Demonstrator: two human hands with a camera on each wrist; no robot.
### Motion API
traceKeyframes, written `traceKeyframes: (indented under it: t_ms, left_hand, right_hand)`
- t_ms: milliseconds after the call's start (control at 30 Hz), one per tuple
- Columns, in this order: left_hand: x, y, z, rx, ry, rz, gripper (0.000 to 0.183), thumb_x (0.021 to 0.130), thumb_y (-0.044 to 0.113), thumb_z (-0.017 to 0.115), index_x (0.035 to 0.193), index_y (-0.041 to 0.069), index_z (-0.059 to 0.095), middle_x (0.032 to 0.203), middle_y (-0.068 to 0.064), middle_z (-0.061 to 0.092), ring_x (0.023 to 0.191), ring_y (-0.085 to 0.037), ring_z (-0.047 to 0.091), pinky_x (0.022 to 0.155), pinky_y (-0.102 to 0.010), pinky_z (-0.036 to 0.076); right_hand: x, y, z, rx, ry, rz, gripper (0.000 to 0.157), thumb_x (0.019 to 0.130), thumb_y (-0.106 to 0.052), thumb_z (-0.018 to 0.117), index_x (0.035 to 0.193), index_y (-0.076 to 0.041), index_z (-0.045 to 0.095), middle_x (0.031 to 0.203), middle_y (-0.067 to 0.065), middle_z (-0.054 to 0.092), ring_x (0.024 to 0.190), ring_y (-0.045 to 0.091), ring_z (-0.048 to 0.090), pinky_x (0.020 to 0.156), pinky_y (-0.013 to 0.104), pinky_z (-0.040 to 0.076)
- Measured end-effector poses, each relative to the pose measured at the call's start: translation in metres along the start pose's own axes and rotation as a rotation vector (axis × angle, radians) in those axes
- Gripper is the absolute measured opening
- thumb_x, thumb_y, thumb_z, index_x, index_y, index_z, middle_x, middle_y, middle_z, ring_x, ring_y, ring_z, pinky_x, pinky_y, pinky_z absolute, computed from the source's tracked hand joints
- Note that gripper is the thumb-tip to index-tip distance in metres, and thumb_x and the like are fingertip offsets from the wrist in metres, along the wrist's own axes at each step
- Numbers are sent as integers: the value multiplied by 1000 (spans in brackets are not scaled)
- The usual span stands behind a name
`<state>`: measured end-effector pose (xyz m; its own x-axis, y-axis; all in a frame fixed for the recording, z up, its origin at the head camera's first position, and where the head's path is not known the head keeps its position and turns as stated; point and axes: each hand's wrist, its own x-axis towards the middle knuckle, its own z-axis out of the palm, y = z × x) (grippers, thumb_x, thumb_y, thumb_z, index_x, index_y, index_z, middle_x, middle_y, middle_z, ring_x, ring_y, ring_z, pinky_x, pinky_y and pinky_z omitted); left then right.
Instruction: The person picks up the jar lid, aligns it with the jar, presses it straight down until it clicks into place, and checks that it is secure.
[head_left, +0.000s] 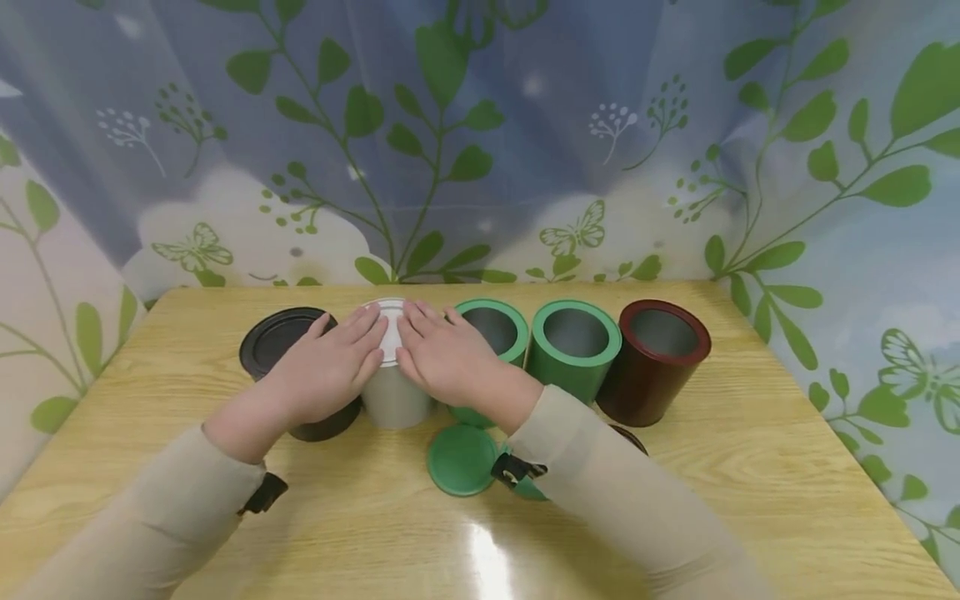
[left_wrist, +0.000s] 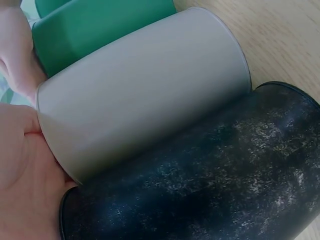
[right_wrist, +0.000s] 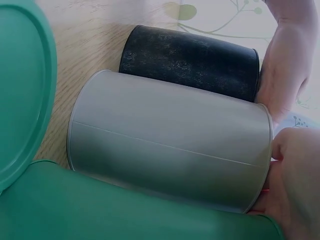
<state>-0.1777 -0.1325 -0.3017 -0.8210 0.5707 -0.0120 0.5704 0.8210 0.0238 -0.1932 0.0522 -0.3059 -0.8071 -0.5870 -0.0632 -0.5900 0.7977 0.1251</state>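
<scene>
Resting near-straight fingers on the round white lid (head_left: 391,332), the left hand (head_left: 318,373) and right hand (head_left: 452,354) sit slightly apart atop the pale grey cylindrical can (head_left: 396,402). It's snug between a black lidded cylinder (head_left: 273,343) and a green open-topped cylinder (left_wrist: 100,32), with room on the wood-grain tabletop (head_left: 352,533) toward the person. Right wrist cam catches a side seam (right_wrist: 165,145) the head view doesn't.

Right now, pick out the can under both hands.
The pale grey can, second from the left: the only one with the left hand and right hand both on its white lid.
</scene>
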Motion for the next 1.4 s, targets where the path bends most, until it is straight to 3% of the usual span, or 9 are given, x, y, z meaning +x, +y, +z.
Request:
traceKeyframes:
  t_ms: [267,533,667,967,1167,1400]
  left_hand:
    - [-2,5,5,-28,30,-87,53,102,30,27,145,-1,27,152,-16,18,140,-30,14,106,-59,15]
    - [-1,-2,15,12,122,-19,53,102,32,29,143,-1,33,150,-17,25,138,-31,21,107,-55,20]
    - [-1,-6,18,22,135,7,54,102,33,29,143,-1,33,150,-17,25,138,-30,21,108,-54,19]
    - [5,-2,8,-16,50,-11,54,102,33,30,145,0,30,151,-20,21,138,-34,17,104,-63,12]
    - [17,5,0,-31,-27,60,56,103,32,27,145,-5,23,151,-22,16,139,-36,12,108,-55,17]
    - [15,6,-4,-24,-27,56,54,103,28,29,141,-9,30,148,-27,20,137,-39,16,109,-51,19]
  right_hand:
    - [1,-3,2,-5,21,18,54,102,-34,19,148,-8,25,155,8,14,141,19,11,112,41,16]
    - [1,-3,0,-12,5,18,54,101,-34,19,148,-8,24,155,7,13,141,19,11,111,42,17]
    - [0,-1,2,-1,-1,15,54,102,-34,18,149,-9,22,155,6,11,141,18,10,111,42,17]
    - [1,0,2,0,-22,15,55,102,-36,15,149,-9,19,155,6,8,141,18,9,111,43,17]
    - [-1,0,0,-41,-48,38,55,102,-38,14,150,-10,14,155,5,8,141,18,8,111,43,17]
    - [-7,-3,2,-65,20,31,58,102,-40,17,149,-6,21,153,9,18,140,21,16,111,44,19]
